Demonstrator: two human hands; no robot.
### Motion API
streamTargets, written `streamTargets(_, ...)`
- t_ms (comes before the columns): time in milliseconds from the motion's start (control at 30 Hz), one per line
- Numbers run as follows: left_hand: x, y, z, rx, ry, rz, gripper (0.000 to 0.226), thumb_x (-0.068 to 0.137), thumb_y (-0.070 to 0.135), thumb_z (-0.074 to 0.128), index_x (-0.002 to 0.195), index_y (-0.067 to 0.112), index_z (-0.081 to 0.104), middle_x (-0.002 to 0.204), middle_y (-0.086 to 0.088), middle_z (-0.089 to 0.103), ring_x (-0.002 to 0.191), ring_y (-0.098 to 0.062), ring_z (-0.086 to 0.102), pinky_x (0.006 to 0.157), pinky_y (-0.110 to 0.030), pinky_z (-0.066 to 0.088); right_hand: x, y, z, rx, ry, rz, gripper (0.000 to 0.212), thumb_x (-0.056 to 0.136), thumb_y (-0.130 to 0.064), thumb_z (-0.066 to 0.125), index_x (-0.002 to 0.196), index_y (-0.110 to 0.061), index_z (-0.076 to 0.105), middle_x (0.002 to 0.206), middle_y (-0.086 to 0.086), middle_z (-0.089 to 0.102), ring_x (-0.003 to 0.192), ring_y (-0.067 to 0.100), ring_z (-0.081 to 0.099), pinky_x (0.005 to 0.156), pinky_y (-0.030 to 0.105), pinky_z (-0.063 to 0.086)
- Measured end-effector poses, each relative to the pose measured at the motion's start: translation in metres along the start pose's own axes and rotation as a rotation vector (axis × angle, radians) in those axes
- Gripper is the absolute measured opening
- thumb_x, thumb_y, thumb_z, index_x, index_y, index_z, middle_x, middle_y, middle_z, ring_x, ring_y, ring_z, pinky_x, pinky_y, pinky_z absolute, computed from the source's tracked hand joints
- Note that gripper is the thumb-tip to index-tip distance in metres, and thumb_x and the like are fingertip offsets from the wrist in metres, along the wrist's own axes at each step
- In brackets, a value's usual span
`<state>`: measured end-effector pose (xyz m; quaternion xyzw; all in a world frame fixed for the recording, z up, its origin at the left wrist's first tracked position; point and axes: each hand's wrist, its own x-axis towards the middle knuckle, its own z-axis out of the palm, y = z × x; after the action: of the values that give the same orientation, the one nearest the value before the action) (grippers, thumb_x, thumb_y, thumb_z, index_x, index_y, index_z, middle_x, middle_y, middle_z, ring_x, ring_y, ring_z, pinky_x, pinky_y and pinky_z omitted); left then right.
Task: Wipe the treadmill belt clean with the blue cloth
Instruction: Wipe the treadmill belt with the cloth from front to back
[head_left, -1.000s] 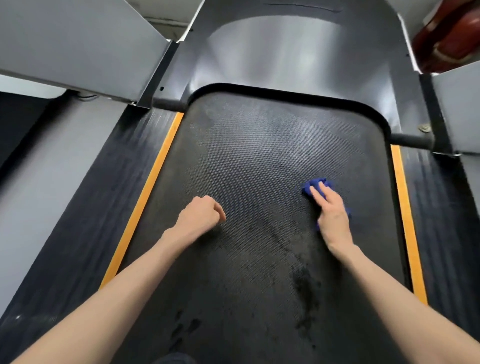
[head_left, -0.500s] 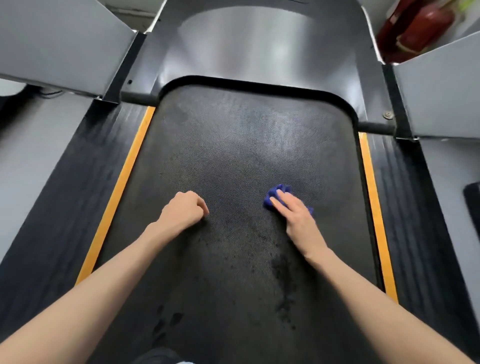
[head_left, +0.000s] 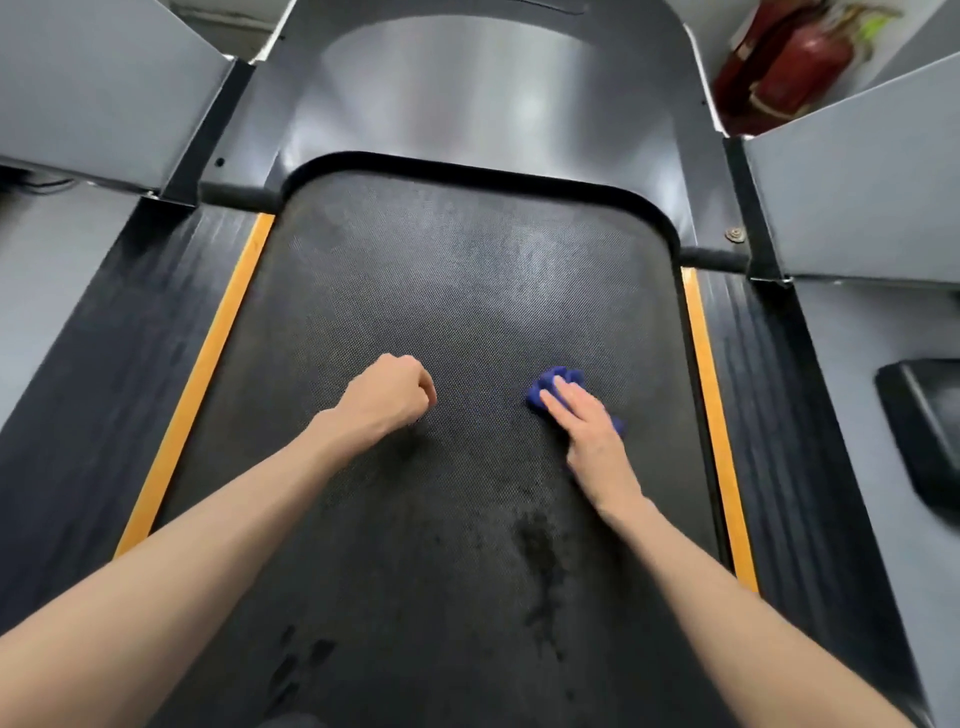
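**Dark treadmill belt, small soft cloth pinned under a flat palm**

Black, fine-textured treadmill belt (head_left: 467, 291) fills most of the view and runs up to a curved grey metal motor hood (head_left: 467, 88). Ribbed black side rails (head_left: 104, 389) flank it, each edged by a narrow orange strip (head_left: 200, 374). In the far right corner stands a red fire extinguisher (head_left: 800, 62). Dark, damp-looking patches (head_left: 540, 561) mark the near part of the belt.

On the belt left of centre, the left hand (head_left: 387, 400) is curled into a fist with nothing in it. The right hand (head_left: 592, 441) lies on the belt's right half with fingers straight and close together. It presses down on the crumpled blue cloth (head_left: 566, 373), which shows past the fingertips and at the hand's outer edge.

The cloth looks light, limp and bunched. On that grippy weave it probably drags and could roll out from under a flat palm. A surer hold would likely be fingers spread over the middle of the wad, with the loose edges tucked beneath.
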<state>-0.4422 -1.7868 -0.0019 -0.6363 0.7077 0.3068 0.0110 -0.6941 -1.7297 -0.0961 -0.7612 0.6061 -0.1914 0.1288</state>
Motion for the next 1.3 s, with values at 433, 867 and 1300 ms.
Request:
streamTargets(433, 0.013, 0.025, 0.04, 0.467, -0.168, 0.361, 0.059, 0.085, 0.01, 0.045, 0.14, 0.029, 0.038, 0.153, 0.005, 0.027, 0.138, -0.013, 0.029, 0.114, -0.042, 0.019, 0.011, 0.027, -0.011, -0.04, 0.009, 0.101, 0.067, 0.065, 0.02, 0.043, 0.128, -0.002, 0.052, 0.138, 0.02, 0.045, 0.13, 0.038, 0.039, 0.11, 0.039, 0.022)
streamTargets(867, 0.015, 0.048, 0.046, 0.548, -0.044, 0.289, 0.032, 0.086, 0.015, 0.047, 0.114, 0.019, 0.061, 0.116, 0.001, 0.053, 0.112, -0.023, 0.052, 0.105, -0.044, 0.028, 0.003, 0.024, -0.027, 0.087, 0.132, 0.418, 0.065, 0.078, 0.023, 0.041, 0.135, -0.008, 0.046, 0.147, 0.007, 0.036, 0.139, 0.022, 0.026, 0.115, 0.031, 0.017)
streamTargets(1300, 0.017, 0.053, 0.053, 0.514, -0.034, 0.212, 0.027, 0.085, 0.017, 0.048, 0.107, 0.017, 0.064, 0.115, -0.001, 0.05, 0.109, -0.024, 0.053, 0.098, -0.042, 0.033, 0.043, 0.046, -0.057, -0.081, -0.016, 0.577, 0.066, 0.084, 0.018, 0.039, 0.143, -0.01, 0.032, 0.154, 0.01, 0.02, 0.141, 0.025, 0.019, 0.113, 0.03, 0.016)
